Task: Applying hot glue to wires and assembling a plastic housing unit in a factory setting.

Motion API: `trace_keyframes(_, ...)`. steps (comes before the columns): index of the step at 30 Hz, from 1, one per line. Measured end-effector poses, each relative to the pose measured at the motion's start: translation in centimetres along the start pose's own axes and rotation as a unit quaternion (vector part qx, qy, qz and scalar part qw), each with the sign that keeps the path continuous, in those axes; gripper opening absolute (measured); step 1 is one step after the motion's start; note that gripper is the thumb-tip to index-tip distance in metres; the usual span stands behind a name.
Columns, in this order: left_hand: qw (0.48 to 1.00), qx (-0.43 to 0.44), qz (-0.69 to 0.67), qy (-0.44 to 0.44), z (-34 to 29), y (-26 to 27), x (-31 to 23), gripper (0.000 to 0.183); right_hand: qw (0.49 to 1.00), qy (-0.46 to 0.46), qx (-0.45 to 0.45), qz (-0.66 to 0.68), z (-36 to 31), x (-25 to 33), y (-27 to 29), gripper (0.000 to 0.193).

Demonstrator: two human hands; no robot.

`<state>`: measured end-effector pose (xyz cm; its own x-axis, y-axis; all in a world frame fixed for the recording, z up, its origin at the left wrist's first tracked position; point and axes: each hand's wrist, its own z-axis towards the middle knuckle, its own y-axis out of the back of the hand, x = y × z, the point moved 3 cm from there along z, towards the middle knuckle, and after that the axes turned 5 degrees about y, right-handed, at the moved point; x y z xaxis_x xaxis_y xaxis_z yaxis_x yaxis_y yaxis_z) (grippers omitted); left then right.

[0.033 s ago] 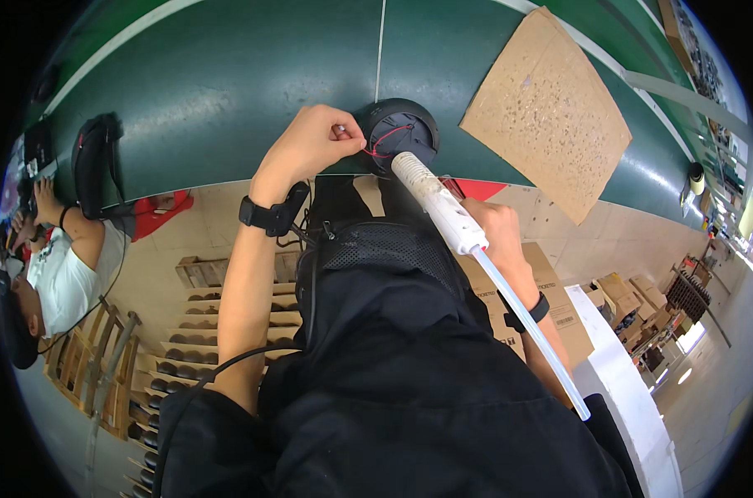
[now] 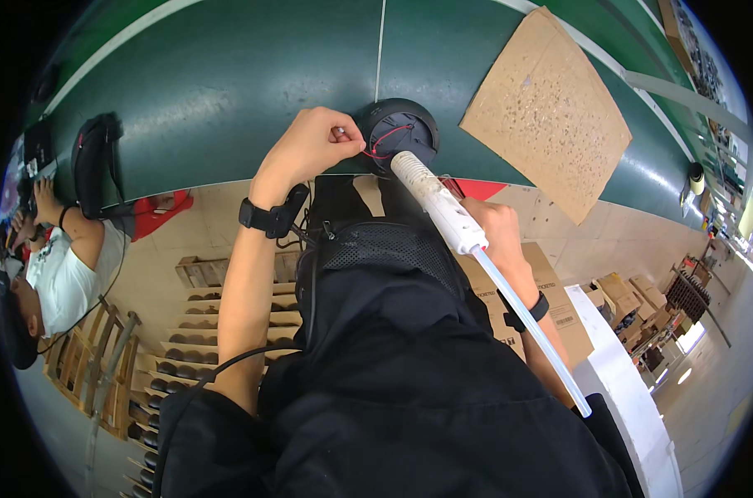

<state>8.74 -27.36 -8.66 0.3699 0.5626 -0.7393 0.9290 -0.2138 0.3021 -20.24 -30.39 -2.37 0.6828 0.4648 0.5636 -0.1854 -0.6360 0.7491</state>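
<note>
A round black housing [image 2: 420, 114] lies on the green work surface [image 2: 260, 91], its open inner side up. Inside it runs a thin red wire [image 2: 380, 156]. My left hand [image 2: 310, 143] is closed at the housing's left edge, thumb and forefinger pinching the end of that wire. In my right hand [image 2: 496, 228] is a white glue gun [image 2: 436, 199], its front end over the housing's lower edge. A long translucent glue stick [image 2: 536, 328] sticks out of the gun's back end. The gun's body hides most of my right fingers and its tip.
A stained cardboard sheet [image 2: 550, 108] lies to the right, overhanging the near edge. At the left are a black bag [image 2: 97, 158] and a co-worker in a white shirt [image 2: 73, 266]. Below stand racks of dark round parts [image 2: 185, 357] and cardboard boxes [image 2: 550, 290].
</note>
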Motion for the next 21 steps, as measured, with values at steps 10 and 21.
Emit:
trace_keyframes(10, 0.999, -0.029, -0.023, -0.009, -0.9, -0.6, 1.4, 0.022, 0.995, 0.053, -0.034, 0.074, -0.4, -0.4, 0.3, 0.026)
trace_keyframes(21, 0.973, -0.155, -0.140, -0.097, 0.6, -0.7, 8.1, 0.036, 0.994, -0.027, 0.101, 0.023, 1.4, 1.4, 2.5, 0.026)
